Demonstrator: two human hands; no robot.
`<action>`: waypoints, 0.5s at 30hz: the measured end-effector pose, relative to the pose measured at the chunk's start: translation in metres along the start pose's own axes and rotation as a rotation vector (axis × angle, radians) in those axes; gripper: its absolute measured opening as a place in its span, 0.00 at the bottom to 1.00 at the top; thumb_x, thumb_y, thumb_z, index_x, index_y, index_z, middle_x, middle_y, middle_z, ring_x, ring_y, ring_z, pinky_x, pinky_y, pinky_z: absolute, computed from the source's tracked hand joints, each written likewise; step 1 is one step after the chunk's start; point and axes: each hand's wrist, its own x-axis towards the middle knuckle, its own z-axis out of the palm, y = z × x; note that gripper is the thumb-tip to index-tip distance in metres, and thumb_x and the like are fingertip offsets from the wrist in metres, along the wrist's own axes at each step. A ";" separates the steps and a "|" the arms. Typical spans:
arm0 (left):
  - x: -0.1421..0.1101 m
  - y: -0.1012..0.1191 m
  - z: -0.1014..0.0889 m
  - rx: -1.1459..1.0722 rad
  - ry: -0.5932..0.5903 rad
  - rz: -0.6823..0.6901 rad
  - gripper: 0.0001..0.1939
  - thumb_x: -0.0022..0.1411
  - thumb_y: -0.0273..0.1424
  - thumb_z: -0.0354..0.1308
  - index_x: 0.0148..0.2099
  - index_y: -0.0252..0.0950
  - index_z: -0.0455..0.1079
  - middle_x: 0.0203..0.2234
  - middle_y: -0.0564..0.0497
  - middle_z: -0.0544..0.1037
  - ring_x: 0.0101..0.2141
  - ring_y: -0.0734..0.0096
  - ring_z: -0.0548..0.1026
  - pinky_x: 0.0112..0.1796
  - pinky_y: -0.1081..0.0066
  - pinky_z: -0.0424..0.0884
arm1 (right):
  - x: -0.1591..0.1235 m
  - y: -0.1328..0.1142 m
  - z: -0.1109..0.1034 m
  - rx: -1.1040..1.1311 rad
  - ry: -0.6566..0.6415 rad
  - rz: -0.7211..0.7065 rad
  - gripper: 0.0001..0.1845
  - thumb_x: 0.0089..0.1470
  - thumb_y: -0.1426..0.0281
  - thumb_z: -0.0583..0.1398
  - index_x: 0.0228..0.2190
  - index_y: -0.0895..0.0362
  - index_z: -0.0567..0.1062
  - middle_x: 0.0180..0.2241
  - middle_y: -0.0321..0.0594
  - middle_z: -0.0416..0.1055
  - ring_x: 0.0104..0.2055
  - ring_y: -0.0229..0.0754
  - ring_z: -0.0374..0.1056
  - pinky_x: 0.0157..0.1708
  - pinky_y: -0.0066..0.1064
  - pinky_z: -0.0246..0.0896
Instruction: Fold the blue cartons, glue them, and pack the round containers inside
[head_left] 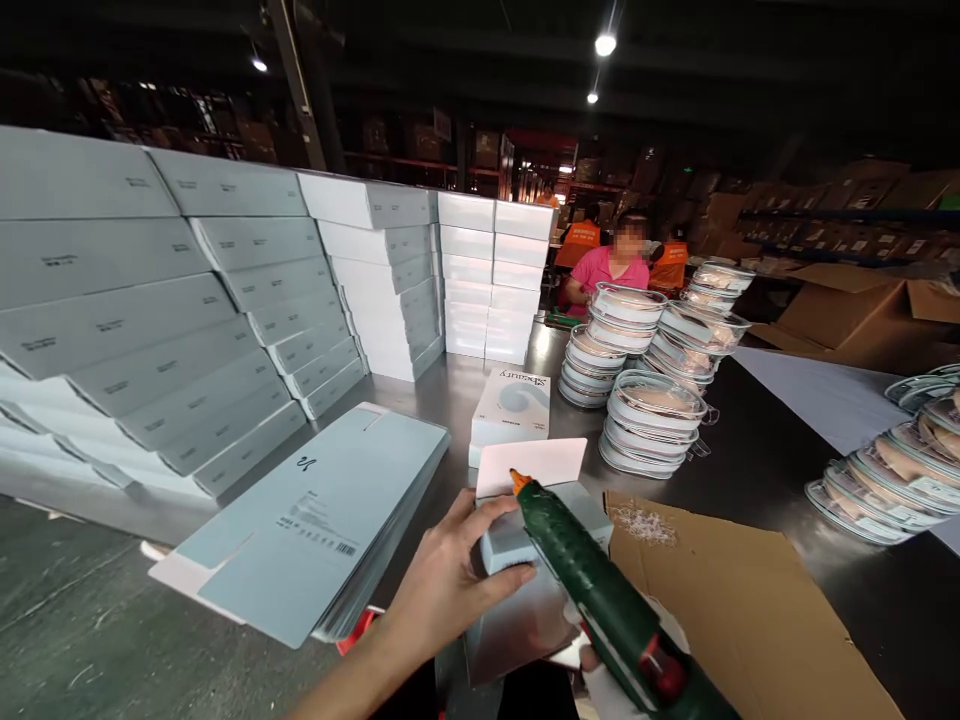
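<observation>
My left hand [442, 580] is closed round the near end of a small light-blue box [577, 512] with its white flap [532, 464] standing open. My right hand [592, 658] is mostly hidden under a green glue gun [600, 590], which it holds with the orange nozzle touching the base of the flap. A pile of flat, unfolded blue cartons [315, 520] lies just left of my left hand. Behind the open box sit two closed boxes [511, 405], stacked.
Tall stacks of pale boxes [225, 300] fill the left and back of the metal table [757, 470]. Stacks of clear round lidded containers [652, 410] stand at right. Brown cardboard [735, 600] lies by the glue gun. A person in pink [611, 265] sits at the far end.
</observation>
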 end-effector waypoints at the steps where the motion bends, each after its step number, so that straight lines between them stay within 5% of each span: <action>1: -0.001 0.004 0.001 0.020 -0.011 0.003 0.23 0.58 0.37 0.67 0.56 0.42 0.76 0.44 0.45 0.78 0.39 0.54 0.82 0.41 0.60 0.79 | 0.006 -0.008 0.004 -0.039 -0.043 -0.055 0.17 0.47 0.68 0.70 0.41 0.43 0.83 0.37 0.40 0.83 0.39 0.58 0.80 0.38 0.46 0.79; 5: -0.003 0.011 0.004 0.053 -0.044 0.029 0.24 0.59 0.35 0.65 0.58 0.43 0.75 0.48 0.43 0.79 0.42 0.51 0.83 0.41 0.60 0.79 | 0.027 -0.032 0.011 -0.183 -0.227 -0.236 0.03 0.48 0.71 0.64 0.26 0.50 0.76 0.23 0.35 0.74 0.22 0.44 0.72 0.24 0.33 0.71; 11: -0.004 -0.002 0.007 0.030 0.032 0.048 0.22 0.57 0.36 0.67 0.55 0.44 0.77 0.48 0.46 0.79 0.40 0.54 0.84 0.39 0.63 0.80 | 0.030 -0.012 -0.001 -0.250 0.075 -0.098 0.03 0.49 0.65 0.63 0.26 0.49 0.75 0.21 0.35 0.74 0.21 0.45 0.70 0.23 0.35 0.68; 15: -0.004 -0.010 0.008 0.022 0.055 0.044 0.22 0.58 0.37 0.68 0.55 0.46 0.77 0.47 0.46 0.79 0.42 0.54 0.82 0.42 0.63 0.79 | 0.030 -0.006 -0.013 -0.173 0.072 0.068 0.06 0.48 0.65 0.66 0.22 0.48 0.75 0.19 0.35 0.74 0.21 0.47 0.70 0.24 0.37 0.69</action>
